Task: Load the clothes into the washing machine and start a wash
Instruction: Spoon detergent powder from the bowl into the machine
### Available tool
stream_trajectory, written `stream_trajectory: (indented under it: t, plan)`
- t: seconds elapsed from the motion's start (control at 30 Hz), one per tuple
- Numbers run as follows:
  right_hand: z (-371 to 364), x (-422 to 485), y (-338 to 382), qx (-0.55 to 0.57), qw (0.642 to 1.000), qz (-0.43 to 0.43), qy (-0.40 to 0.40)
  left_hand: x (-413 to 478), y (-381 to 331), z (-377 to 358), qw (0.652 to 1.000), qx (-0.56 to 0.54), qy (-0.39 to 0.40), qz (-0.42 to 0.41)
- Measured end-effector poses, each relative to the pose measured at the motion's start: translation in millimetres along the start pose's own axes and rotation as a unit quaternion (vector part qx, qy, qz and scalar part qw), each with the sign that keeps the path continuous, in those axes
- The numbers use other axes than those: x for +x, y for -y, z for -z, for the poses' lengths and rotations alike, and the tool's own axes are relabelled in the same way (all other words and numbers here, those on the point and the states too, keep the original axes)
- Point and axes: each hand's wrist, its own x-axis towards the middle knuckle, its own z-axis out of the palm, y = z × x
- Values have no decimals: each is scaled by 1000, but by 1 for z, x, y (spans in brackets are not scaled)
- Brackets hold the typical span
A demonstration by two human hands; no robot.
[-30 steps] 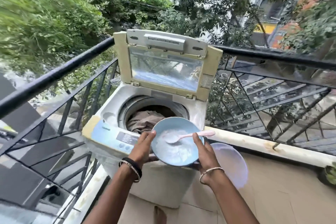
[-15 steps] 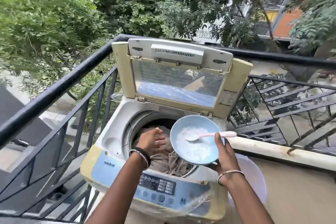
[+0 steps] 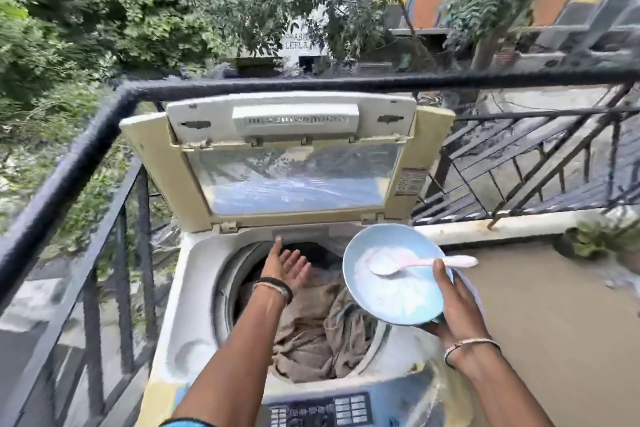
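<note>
A top-loading washing machine [image 3: 194, 288] stands on a balcony with its lid [image 3: 294, 163] raised. Brown and grey clothes [image 3: 311, 329] fill the drum. My left hand [image 3: 285, 263] reaches over the drum toward its back rim, fingers straight and spread, holding nothing. My right hand [image 3: 457, 308] grips a light blue bowl [image 3: 394, 274] of white detergent powder from beneath, thumb on its rim. A pink spoon [image 3: 422, 263] lies in the powder. The bowl hangs above the drum's right side. The control panel [image 3: 322, 409] is at the bottom edge.
A black metal railing [image 3: 104, 121] runs close behind and to the left of the machine. A low ledge [image 3: 502, 225] and tan balcony floor [image 3: 554, 322] lie to the right, with a small potted plant [image 3: 595, 239] at the far right.
I have come closer over the machine. My left hand left the bowl, went into the drum and now reaches toward the back rim. The bowl stays in my right hand.
</note>
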Motion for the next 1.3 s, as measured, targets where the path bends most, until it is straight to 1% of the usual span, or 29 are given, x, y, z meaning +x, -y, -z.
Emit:
stream_trajectory:
  t: [0.13,0.27,0.4,0.53,0.67,0.8,1.1,1.3]
  plan:
    - [-5,-2,-6,24,999,-3,-29,15,-10,-10,1000,9,27,-1]
    - [-14,-6,-11,36,998,-6,-47,32,-12,-12,999,40,24,0]
    - [-21,-9,-11,35,998,-4,-58,54,-8,-4,996,88,27,19]
    - [-25,-11,-9,35,997,-1,-71,67,-5,2,996,87,32,14]
    - [-24,-13,-8,42,997,0,-69,67,-3,4,994,88,55,20]
    - [-22,-13,-7,54,997,1,-62,68,1,1,996,84,36,16]
    - [-16,-16,-7,66,996,-4,-59,61,17,5,998,54,21,-16]
    - [-15,-21,-8,69,996,-13,-60,54,22,9,998,64,6,-29]
